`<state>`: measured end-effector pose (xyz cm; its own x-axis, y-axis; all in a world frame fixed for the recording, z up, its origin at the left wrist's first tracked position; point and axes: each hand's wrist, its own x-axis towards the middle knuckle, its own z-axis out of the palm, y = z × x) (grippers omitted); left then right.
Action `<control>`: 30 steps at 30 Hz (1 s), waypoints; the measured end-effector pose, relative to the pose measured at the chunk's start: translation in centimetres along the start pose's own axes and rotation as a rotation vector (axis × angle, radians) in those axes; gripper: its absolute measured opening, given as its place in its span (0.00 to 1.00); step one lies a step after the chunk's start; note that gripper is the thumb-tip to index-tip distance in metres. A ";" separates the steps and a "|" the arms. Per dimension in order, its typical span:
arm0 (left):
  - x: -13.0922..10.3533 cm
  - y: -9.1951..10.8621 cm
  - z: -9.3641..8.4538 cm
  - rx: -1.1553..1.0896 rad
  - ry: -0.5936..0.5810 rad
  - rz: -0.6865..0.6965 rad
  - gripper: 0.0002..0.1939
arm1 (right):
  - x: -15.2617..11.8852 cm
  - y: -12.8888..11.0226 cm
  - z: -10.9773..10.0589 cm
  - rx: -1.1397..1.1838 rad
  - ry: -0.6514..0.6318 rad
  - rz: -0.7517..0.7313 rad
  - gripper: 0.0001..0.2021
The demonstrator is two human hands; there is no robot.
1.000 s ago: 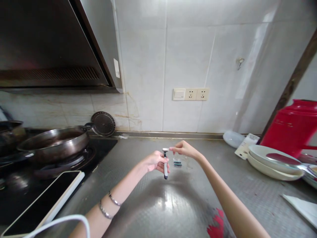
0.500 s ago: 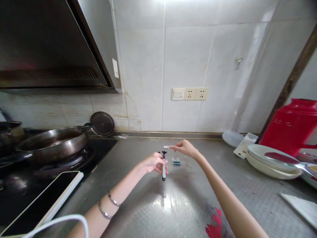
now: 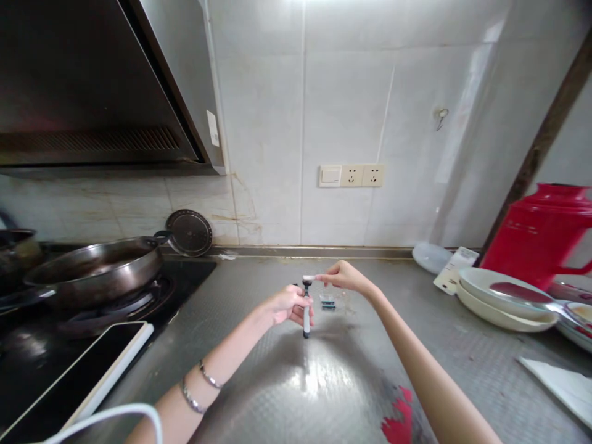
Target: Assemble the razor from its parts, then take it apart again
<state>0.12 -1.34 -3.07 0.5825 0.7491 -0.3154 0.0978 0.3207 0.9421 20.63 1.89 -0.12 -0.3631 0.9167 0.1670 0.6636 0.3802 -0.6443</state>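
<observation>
At the far left, beneath the hood (image 3: 83, 80), a pan (image 3: 102, 265) stands on the stove (image 3: 28, 354), with a phone (image 3: 78, 376) nearer the camera. A white cable (image 3: 111, 411) loops past the left forearm, which wears two bracelets (image 3: 193, 394). Behind, a dark disc (image 3: 189, 233) leans against the wall. Near the middle, the left hand (image 3: 290, 306) is closed around the razor (image 3: 306, 320), holding it upright, head uppermost, above the bench (image 3: 250, 394). At its head is a white strip (image 3: 308, 277), its end pinched between the right hand (image 3: 345, 275)'s thumb and fingertips; whether it is fitted on I cannot tell. Just right of the razor, a small teal-and-clear pack (image 3: 328, 303) lies on the bench. Farther right come a red patch (image 3: 400, 419), then a pale plate (image 3: 431, 257), a card (image 3: 456, 271) beside it, stacked dishes (image 3: 499, 308), a red jug (image 3: 536, 234) behind them and a white sheet (image 3: 562, 385) nearer the camera.
</observation>
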 end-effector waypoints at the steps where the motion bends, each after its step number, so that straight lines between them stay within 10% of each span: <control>1: 0.0 0.0 0.0 -0.009 -0.008 0.006 0.13 | 0.0 0.1 -0.1 -0.008 0.038 0.010 0.28; 30: 0.0 0.0 -0.3 0.000 -0.003 0.019 0.13 | -0.4 0.2 -0.3 0.098 -0.130 0.013 0.28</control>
<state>-0.13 -1.21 -3.14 0.5871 0.7530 -0.2973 0.0868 0.3066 0.9479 21.11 1.59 -0.07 -0.4410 0.8952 0.0640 0.6041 0.3488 -0.7165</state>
